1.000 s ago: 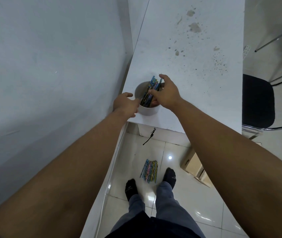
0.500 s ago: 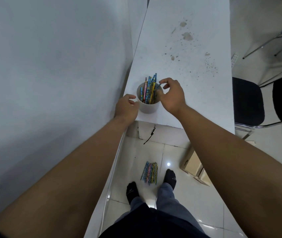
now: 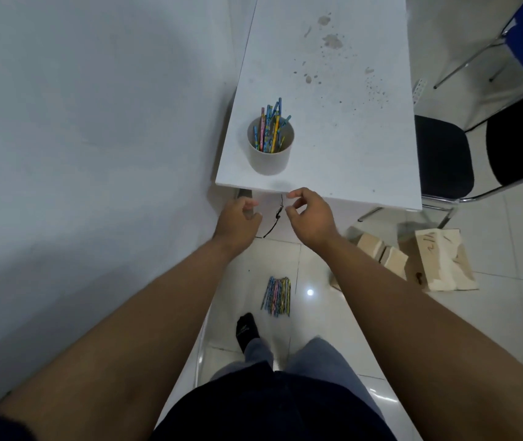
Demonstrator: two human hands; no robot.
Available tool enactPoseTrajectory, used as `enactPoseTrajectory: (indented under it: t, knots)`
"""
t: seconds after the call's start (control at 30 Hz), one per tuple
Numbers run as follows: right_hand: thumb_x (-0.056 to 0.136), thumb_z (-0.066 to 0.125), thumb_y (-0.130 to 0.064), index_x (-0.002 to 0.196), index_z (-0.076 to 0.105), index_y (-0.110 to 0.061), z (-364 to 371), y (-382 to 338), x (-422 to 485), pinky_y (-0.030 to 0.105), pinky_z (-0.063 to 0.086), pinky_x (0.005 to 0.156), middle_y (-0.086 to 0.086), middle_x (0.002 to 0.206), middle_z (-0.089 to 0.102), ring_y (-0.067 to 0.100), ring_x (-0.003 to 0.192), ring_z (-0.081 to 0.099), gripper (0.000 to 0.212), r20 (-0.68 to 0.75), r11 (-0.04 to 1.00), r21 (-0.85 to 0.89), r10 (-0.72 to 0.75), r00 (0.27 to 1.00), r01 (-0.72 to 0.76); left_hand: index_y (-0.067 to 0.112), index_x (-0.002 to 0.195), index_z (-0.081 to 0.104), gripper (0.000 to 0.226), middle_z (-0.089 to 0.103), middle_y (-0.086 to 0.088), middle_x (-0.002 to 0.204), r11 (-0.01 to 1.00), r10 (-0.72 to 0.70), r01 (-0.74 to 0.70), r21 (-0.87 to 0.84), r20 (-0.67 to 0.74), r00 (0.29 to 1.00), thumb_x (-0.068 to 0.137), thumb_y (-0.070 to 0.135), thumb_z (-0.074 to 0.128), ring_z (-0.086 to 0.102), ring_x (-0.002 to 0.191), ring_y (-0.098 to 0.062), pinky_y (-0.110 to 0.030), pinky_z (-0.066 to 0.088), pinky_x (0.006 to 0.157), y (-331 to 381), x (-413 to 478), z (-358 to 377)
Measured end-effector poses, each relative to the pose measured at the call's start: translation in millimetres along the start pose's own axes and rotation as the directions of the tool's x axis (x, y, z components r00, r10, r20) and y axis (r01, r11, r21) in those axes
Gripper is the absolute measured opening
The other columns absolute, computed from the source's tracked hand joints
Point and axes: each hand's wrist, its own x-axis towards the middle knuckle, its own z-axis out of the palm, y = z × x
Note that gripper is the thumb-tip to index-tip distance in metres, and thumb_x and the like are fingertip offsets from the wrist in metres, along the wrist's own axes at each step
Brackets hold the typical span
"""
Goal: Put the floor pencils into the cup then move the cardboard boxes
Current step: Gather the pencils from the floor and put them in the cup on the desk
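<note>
1. Floor pencils (image 3: 276,296): a tight bundle lies on the floor tiles just ahead of the person's socked foot (image 3: 247,331). Its long axis runs roughly away from the person, toward the bench.
2. Key relation: the bundle sits below and behind both hands, between the two forearms. It appears slightly closer to the right forearm, so the right hand is judged the nearer one for the next pick.
3. Left hand (image 3: 237,219): empty, fingers loosely curled and apart, held in the air just short of the bench edge.
4. Right hand (image 3: 309,216): empty, thumb and forefinger apart in a loose curl, level with the left hand.
5. Cardboard boxes (image 3: 419,261): on the floor to the right, near the chair legs, untouched.
6. Cup (image 3: 271,159): upright on the bench (image 3: 349,138) near its front left corner, already holding several pencils.
</note>
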Motion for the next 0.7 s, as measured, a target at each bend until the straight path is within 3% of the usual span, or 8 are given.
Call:
enactPoseTrajectory:
  t: [0.13,0.3,0.53,0.7]
  knots:
    - [0.099,0.066,-0.026,0.117,0.066,-0.031,1,32,-36,0.022,0.042,0.064,-0.005,0.101,0.064,0.011,0.078,0.061,0.018,0.042,0.999,0.002,0.051,0.998,-0.051,0.022,0.125,0.065,0.028,0.056,-0.002,0.124,0.999,-0.021,0.020,0.036,0.018,1.000,0.098,0.025,0.067,0.061,0.104,-0.016,-0.030,0.054,0.095,-23,-39,19]
    - [0.099,0.067,-0.027,0.112,0.064,-0.038,-3,80,-82,0.017,0.038,0.064,-0.011,0.099,0.065,0.004,0.078,0.060,0.018,0.065,0.996,0.001,0.094,0.994,-0.094,0.021,0.126,0.063,0.027,0.052,0.002,0.120,0.995,-0.096,0.096,0.020,0.007,0.995,0.099,0.025,0.065,0.060,0.097,-0.011,-0.028,0.052,0.092,-48,-89,53]
    - [0.098,0.067,-0.023,0.115,0.067,-0.030,-8,149,-137,0.027,0.045,0.073,-0.006,0.098,0.066,0.008,0.084,0.062,0.019,0.099,0.987,0.039,0.153,0.983,-0.157,0.030,0.119,0.061,0.022,0.052,0.005,0.117,0.988,-0.151,0.148,-0.050,-0.048,0.987,0.098,0.026,0.068,0.057,0.095,-0.004,-0.021,0.049,0.083,-77,-169,102]
    - [0.098,0.067,-0.024,0.114,0.066,-0.032,-8,189,-175,0.017,0.040,0.067,-0.007,0.097,0.065,0.004,0.085,0.060,0.018,0.112,0.983,0.000,0.185,0.976,-0.186,0.034,0.119,0.060,0.022,0.053,0.008,0.119,0.979,-0.186,0.179,-0.092,-0.065,0.980,0.099,0.029,0.067,0.059,0.101,-0.004,-0.012,0.045,0.080,-90,-216,125]
